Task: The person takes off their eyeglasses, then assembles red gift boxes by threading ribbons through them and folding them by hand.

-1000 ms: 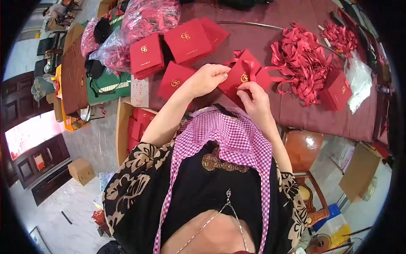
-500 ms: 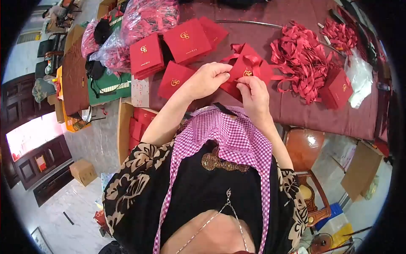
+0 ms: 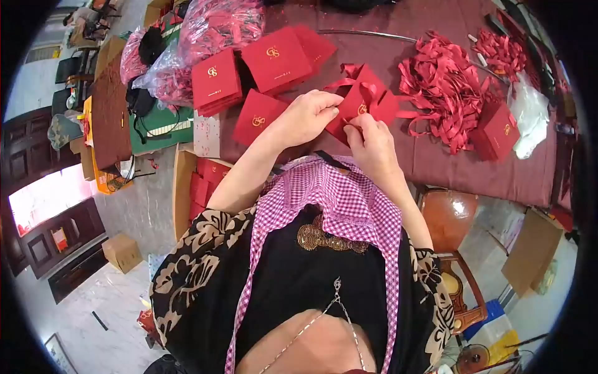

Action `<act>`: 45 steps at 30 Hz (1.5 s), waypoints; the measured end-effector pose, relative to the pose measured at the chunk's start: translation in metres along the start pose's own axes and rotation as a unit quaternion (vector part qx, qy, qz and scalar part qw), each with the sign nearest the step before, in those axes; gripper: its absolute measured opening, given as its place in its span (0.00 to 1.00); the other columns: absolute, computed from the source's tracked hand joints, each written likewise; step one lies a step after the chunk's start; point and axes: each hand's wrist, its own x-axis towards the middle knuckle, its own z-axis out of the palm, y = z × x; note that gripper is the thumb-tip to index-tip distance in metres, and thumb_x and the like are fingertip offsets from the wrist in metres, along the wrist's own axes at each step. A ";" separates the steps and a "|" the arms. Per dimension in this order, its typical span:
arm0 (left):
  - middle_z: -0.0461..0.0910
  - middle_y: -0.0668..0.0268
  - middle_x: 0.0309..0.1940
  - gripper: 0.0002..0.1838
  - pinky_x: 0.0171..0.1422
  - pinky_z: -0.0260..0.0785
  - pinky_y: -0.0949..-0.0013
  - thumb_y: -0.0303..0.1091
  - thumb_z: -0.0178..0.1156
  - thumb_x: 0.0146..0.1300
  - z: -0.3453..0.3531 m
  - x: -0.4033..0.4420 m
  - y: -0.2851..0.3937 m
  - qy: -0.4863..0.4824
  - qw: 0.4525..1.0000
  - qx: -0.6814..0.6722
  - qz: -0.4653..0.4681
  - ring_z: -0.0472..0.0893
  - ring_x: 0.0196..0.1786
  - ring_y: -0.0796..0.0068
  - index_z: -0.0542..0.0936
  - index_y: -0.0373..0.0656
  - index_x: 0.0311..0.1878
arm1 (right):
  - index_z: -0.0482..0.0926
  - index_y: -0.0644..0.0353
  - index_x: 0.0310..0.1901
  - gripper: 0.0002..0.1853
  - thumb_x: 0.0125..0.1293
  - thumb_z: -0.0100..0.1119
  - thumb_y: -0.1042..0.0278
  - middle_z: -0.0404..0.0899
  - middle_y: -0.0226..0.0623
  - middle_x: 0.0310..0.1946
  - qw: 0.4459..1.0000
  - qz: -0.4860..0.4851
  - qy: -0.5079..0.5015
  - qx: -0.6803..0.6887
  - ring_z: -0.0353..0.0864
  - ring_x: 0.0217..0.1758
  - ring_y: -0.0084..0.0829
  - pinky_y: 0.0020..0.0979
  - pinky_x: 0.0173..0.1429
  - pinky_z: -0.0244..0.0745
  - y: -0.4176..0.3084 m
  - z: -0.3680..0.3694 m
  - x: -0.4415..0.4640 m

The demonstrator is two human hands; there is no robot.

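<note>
In the head view a small red gift bag (image 3: pixel 385 107) with a gold logo lies in front of me at the table's near side. Red ribbon (image 3: pixel 369 91) runs across its upper part. My left hand (image 3: pixel 309 117) is closed in a pinch at the bag's left edge, thumb against forefinger. Close beside it, my right hand (image 3: pixel 372 142) pinches at the bag's front near the logo, its fingers curled. Between the two hands the lower part of the bag is partly covered by fingers. Whether a ribbon end sits in either pinch is too small to see.
To the left are stacked red bags (image 3: pixel 215 81), more red bags (image 3: pixel 277 59) and a single one (image 3: pixel 254 117). A heap of red ribbons (image 3: pixel 439 87) and a standing red bag (image 3: pixel 496 132) lie right. Plastic sacks (image 3: pixel 221 28) sit far left; a wooden chair (image 3: pixel 447 218) stands near the table.
My right hand has shifted slightly left and down along the bag's front, and the bag has moved a little. My left hand stays nearly in place.
</note>
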 end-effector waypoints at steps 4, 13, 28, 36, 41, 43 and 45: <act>0.80 0.56 0.43 0.14 0.52 0.70 0.67 0.25 0.57 0.62 0.000 0.000 0.000 0.000 1.000 0.028 0.012 0.79 0.47 0.65 0.79 0.34 0.50 | 0.73 0.62 0.35 0.06 0.59 0.58 0.71 0.79 0.47 0.27 1.000 0.006 -0.004 0.018 0.79 0.33 0.48 0.44 0.39 0.69 0.000 0.000 0.000; 0.80 0.54 0.42 0.13 0.52 0.70 0.64 0.25 0.57 0.60 0.001 0.000 0.008 0.006 0.997 0.057 0.050 0.79 0.47 0.59 0.79 0.34 0.48 | 0.74 0.64 0.37 0.08 0.61 0.57 0.68 0.80 0.53 0.29 0.991 0.101 -0.054 0.067 0.80 0.35 0.53 0.48 0.40 0.74 -0.002 -0.003 0.006; 0.77 0.55 0.32 0.10 0.46 0.65 0.61 0.22 0.53 0.52 0.029 -0.005 -0.002 0.051 0.973 0.199 0.106 0.73 0.38 0.56 0.79 0.36 0.39 | 0.72 0.64 0.33 0.08 0.58 0.58 0.69 0.78 0.50 0.23 0.980 0.012 -0.065 -0.186 0.81 0.27 0.48 0.43 0.31 0.75 -0.011 0.008 0.006; 0.78 0.55 0.37 0.17 0.45 0.70 0.66 0.24 0.58 0.56 0.009 -0.008 0.006 0.018 0.999 0.050 0.001 0.77 0.41 0.63 0.78 0.35 0.51 | 0.77 0.66 0.38 0.10 0.62 0.60 0.68 0.80 0.49 0.27 0.971 0.152 -0.021 0.185 0.83 0.31 0.39 0.34 0.36 0.75 0.011 -0.001 0.011; 0.78 0.57 0.42 0.18 0.48 0.71 0.68 0.26 0.58 0.58 -0.001 -0.006 0.003 0.015 1.000 0.012 -0.017 0.78 0.43 0.69 0.77 0.36 0.54 | 0.77 0.64 0.39 0.08 0.64 0.58 0.68 0.80 0.49 0.28 0.975 0.169 -0.038 0.137 0.83 0.32 0.41 0.35 0.36 0.74 0.007 -0.013 0.006; 0.78 0.58 0.43 0.18 0.49 0.70 0.70 0.25 0.58 0.59 -0.003 -0.005 0.005 0.012 1.000 0.013 -0.018 0.78 0.45 0.71 0.77 0.35 0.54 | 0.75 0.65 0.39 0.08 0.64 0.57 0.68 0.80 0.50 0.28 0.979 0.159 -0.025 0.125 0.82 0.33 0.45 0.37 0.37 0.74 0.004 -0.011 0.003; 0.78 0.59 0.43 0.18 0.49 0.70 0.71 0.25 0.58 0.60 -0.004 -0.004 0.005 -0.003 0.999 -0.010 -0.043 0.78 0.45 0.72 0.77 0.34 0.54 | 0.74 0.64 0.38 0.08 0.64 0.58 0.68 0.79 0.50 0.29 0.980 0.149 -0.031 0.128 0.82 0.34 0.48 0.38 0.37 0.75 0.003 -0.008 0.000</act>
